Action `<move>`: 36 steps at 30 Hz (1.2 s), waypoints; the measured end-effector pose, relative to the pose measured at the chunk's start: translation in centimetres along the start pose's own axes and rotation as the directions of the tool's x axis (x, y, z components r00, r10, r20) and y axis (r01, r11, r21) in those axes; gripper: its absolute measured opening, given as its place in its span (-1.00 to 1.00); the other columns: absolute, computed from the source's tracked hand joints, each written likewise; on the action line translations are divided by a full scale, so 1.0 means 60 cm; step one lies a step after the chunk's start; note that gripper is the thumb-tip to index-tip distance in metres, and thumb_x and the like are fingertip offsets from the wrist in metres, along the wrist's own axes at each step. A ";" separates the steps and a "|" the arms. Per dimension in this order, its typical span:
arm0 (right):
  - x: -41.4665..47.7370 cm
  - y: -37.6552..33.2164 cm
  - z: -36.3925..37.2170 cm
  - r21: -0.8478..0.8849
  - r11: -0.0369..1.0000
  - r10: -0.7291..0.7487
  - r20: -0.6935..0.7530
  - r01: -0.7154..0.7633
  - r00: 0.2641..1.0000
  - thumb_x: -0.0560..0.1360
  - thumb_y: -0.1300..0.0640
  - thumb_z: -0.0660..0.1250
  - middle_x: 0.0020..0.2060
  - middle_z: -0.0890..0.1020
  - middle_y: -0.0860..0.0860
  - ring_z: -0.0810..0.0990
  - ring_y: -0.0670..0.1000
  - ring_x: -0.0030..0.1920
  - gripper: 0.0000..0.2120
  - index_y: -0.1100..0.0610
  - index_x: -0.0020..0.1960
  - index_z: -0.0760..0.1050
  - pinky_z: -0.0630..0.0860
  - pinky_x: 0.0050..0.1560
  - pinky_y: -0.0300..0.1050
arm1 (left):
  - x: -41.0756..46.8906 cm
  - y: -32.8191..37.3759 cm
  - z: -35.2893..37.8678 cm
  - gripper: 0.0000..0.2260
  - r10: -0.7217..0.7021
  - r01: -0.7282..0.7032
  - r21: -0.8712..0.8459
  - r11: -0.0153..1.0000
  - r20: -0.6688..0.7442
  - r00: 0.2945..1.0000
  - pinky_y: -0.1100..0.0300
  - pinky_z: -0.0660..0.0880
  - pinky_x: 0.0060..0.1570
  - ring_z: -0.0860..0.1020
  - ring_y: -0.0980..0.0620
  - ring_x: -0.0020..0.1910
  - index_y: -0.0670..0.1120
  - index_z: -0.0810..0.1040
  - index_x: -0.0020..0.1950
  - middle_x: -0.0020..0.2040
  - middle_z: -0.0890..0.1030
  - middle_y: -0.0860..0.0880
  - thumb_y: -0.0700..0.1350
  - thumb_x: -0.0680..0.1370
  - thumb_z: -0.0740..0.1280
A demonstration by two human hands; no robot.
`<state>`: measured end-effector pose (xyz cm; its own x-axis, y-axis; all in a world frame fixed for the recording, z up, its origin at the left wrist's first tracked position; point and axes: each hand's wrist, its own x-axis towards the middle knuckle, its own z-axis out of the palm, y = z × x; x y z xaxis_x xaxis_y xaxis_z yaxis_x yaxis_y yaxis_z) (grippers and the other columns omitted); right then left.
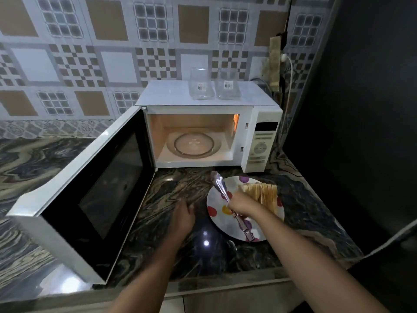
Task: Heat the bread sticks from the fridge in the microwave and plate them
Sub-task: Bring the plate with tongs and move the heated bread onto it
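Several pale bread sticks (262,192) lie side by side on the far right part of a white plate (216,201) with coloured dots, on the counter in front of the microwave (259,123). My right hand (240,203) grips metal tongs (220,184) over the plate; the tong tips point toward the microwave and hold nothing. My left hand (184,213) rests flat on the counter just left of the plate. The microwave door (94,190) stands wide open to the left, the inside is lit, and the glass turntable (194,144) is bare.
Two clear glass containers (213,86) stand on top of the microwave. A dark fridge side (361,109) walls off the right. A power strip and cables (278,62) hang on the tiled wall behind. The marbled counter (45,159) runs to the left.
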<state>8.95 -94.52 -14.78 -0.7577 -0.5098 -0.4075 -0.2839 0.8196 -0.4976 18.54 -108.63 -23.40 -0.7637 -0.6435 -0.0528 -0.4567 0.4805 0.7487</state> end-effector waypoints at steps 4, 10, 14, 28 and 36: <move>0.045 -0.003 0.017 -0.029 0.994 0.103 -0.013 -0.104 0.995 0.50 0.26 0.20 0.01 0.53 0.19 0.56 0.18 0.08 -0.67 0.31 0.25 0.38 0.37 -0.13 -0.17 | 0.023 -0.058 0.011 -0.52 0.051 -0.063 0.279 0.958 0.049 0.997 0.08 0.03 0.49 0.10 -0.12 0.51 -0.23 0.14 0.50 0.52 0.16 -0.17 -0.07 0.63 0.10; 0.079 -0.011 0.052 -0.116 0.971 0.202 -0.074 -0.209 0.977 0.54 0.19 0.15 0.22 0.50 0.20 0.53 0.19 0.19 -0.66 0.27 0.29 0.38 0.47 0.12 -0.06 | 0.046 -0.074 0.020 -0.54 0.138 -0.146 0.435 0.889 0.051 0.989 0.03 0.00 0.48 0.07 -0.07 0.52 -0.16 0.15 0.50 0.53 0.15 -0.13 -0.02 0.63 0.06; 0.091 -0.013 0.057 -0.109 0.962 0.234 -0.140 -0.250 0.962 0.56 0.18 0.16 0.22 0.49 0.19 0.52 0.17 0.18 -0.66 0.25 0.30 0.38 0.47 0.09 -0.07 | 0.043 -0.079 0.029 -0.53 0.200 -0.173 0.439 0.882 -0.018 0.980 0.01 0.11 0.45 0.22 -0.12 0.48 -0.21 0.31 0.43 0.46 0.30 -0.20 -0.01 0.59 0.05; 0.080 -0.009 0.053 -0.184 0.958 0.180 -0.212 -0.220 0.960 0.51 0.15 0.27 0.18 0.50 0.17 0.55 0.16 0.10 -0.61 0.22 0.31 0.38 0.45 -0.07 -0.11 | 0.039 -0.085 0.019 -0.43 0.200 -0.195 0.406 0.893 0.031 0.979 0.02 0.07 0.47 0.21 -0.13 0.49 -0.22 0.30 0.44 0.47 0.27 -0.21 0.06 0.55 -0.08; 0.064 -0.016 0.004 -0.109 0.992 0.030 -0.307 -0.066 0.951 0.51 0.23 0.22 -0.04 0.53 0.22 0.57 0.17 -0.07 -0.88 0.26 -0.05 0.49 0.39 -0.22 -0.16 | 0.049 -0.089 0.011 -0.52 0.157 -0.179 0.408 0.895 0.088 0.984 0.07 0.02 0.49 0.04 -0.05 0.53 -0.14 0.13 0.51 0.54 0.11 -0.13 0.01 0.63 0.05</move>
<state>6.43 -97.31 -16.06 -0.9095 -0.3806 -0.1676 -0.2954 0.8749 -0.3837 18.43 -112.66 -27.97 -0.8629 -0.5054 0.0077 -0.4583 0.7888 0.4096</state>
